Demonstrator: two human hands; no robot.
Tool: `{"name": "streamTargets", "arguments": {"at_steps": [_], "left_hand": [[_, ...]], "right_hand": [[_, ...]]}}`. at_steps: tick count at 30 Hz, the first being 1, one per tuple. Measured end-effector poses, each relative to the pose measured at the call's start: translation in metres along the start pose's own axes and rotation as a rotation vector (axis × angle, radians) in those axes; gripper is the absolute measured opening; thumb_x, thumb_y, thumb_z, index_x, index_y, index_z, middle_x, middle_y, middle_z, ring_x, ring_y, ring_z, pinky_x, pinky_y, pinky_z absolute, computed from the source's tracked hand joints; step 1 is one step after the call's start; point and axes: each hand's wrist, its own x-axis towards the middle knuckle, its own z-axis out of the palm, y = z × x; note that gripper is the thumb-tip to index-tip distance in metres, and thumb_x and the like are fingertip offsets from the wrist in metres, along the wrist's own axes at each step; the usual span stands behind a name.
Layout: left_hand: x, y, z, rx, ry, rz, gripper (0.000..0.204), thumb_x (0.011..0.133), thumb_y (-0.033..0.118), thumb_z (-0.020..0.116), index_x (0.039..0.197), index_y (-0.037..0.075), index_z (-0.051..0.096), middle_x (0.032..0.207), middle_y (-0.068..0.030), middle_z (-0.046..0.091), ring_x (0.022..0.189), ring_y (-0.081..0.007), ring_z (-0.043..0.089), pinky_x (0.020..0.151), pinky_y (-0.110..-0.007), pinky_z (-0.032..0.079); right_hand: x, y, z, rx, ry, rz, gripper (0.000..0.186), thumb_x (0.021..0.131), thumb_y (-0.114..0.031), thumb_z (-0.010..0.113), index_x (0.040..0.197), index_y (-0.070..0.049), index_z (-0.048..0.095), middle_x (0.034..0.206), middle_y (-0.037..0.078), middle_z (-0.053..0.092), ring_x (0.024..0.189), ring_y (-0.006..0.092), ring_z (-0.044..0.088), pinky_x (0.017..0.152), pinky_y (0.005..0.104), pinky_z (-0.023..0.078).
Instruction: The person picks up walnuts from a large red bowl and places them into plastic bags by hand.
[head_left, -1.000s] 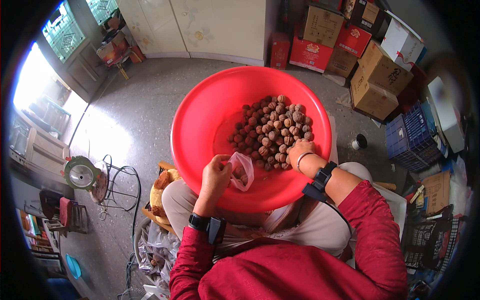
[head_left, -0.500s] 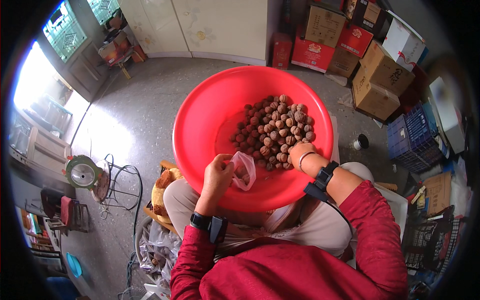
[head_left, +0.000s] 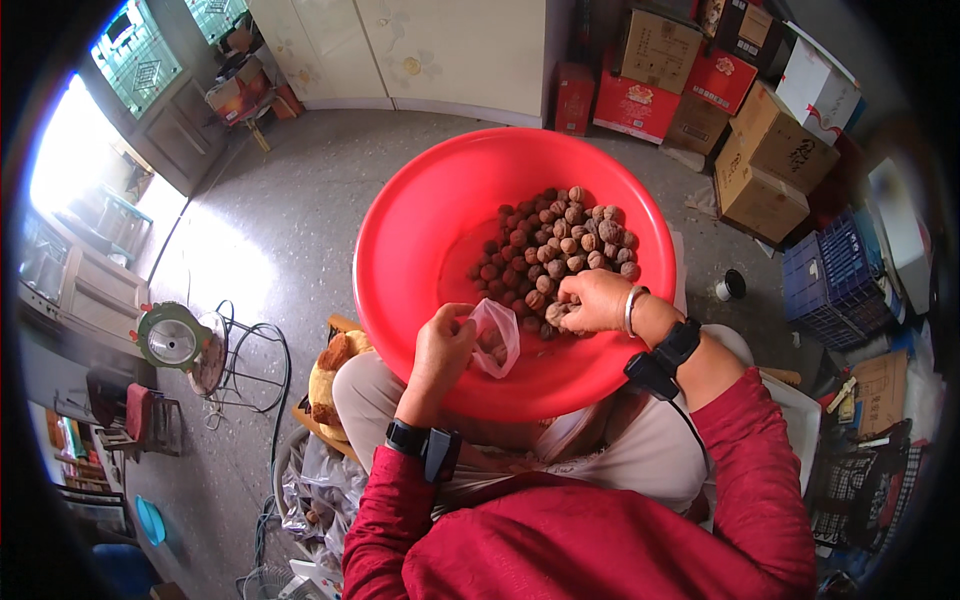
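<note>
Left hand (head_left: 446, 343) pinches plastic bag (head_left: 497, 342) over near side of red basin (head_left: 408, 240). Right hand (head_left: 600, 303), grip closed on walnuts (head_left: 557, 314) at pile's near edge, just right of bag.

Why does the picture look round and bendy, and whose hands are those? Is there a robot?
No robot here, just a person's two bare hands. The camera sits on their head and looks down, so we see almost what they see. Its very wide fisheye lens makes straight things look bent and the corners dark.

The big red basin is in front of the person, over their legs. A heap of brown walnuts lies inside it. The left hand holds a small see-through plastic bag, with something brown showing in it. The right hand has its fingers on walnuts at the near edge of the heap; how tightly is hard to tell. Both wrists wear black straps.
</note>
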Motion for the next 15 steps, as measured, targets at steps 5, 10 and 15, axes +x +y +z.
{"name": "streamTargets", "arguments": {"at_steps": [5,10,15], "left_hand": [[0.0,0.001,0.0,0.025,0.005,0.028,0.024,0.092,0.011,0.056,0.112,0.0,0.059,0.068,-0.0056,0.059,0.049,-0.0111,0.054,0.045,-0.025,0.045],[0.0,0.001,0.0,0.016,0.008,0.012,0.024,0.091,0.011,0.056,0.112,-0.001,0.059,0.068,-0.0059,0.059,0.049,-0.0115,0.054,0.044,-0.025,0.044],[0.001,-0.001,0.0,-0.016,-0.008,-0.024,0.024,0.091,0.01,0.055,0.112,-0.001,0.059,0.068,-0.0063,0.059,0.049,-0.0117,0.054,0.044,-0.025,0.044]], "right_hand": [[0.004,-0.021,0.003,0.318,0.039,-0.182,0.032,0.074,-0.023,0.074,0.101,-0.008,0.067,0.089,0.011,0.065,0.079,0.0209,0.065,0.073,0.0312,0.053],[0.01,-0.025,0.012,0.398,0.081,-0.263,0.028,0.077,-0.021,0.073,0.103,-0.009,0.068,0.096,0.009,0.064,0.086,0.0197,0.062,0.08,0.0325,0.051],[0.014,-0.016,0.012,0.402,0.11,-0.201,0.022,0.078,-0.021,0.07,0.093,-0.004,0.07,0.086,0.012,0.067,0.081,0.0221,0.065,0.074,0.0341,0.053]]}}
